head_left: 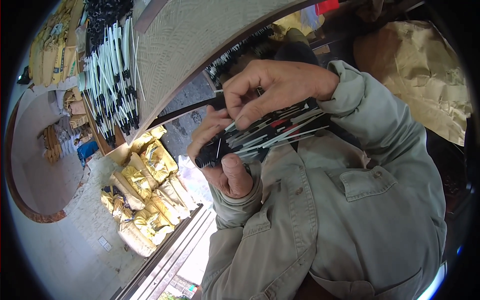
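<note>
My left hand (pixel 235 182) is closed around a black piece with a ribbed, threaded end (pixel 204 160), its thumb raised alongside. Above it, my right hand (pixel 282 85) is bent over with thumb and forefinger pinched on the end of a thin white tube (pixel 230 126). Whether that tube joins the black piece is hidden by the fingers. Beneath my right hand and wrist, across my lap, lies a loose bunch of white tubes (pixel 282 137) with black parts among them, and a bit of red shows between them.
A patterned tabletop (pixel 185 42) carries a heap of black pieces with white tubes (pixel 112 75). Below its edge stands a carton of yellow-wrapped bundles (pixel 145 187). Crumpled brown paper (pixel 415 75) lies at the far right. More black pieces (pixel 240 55) sit beyond my hands.
</note>
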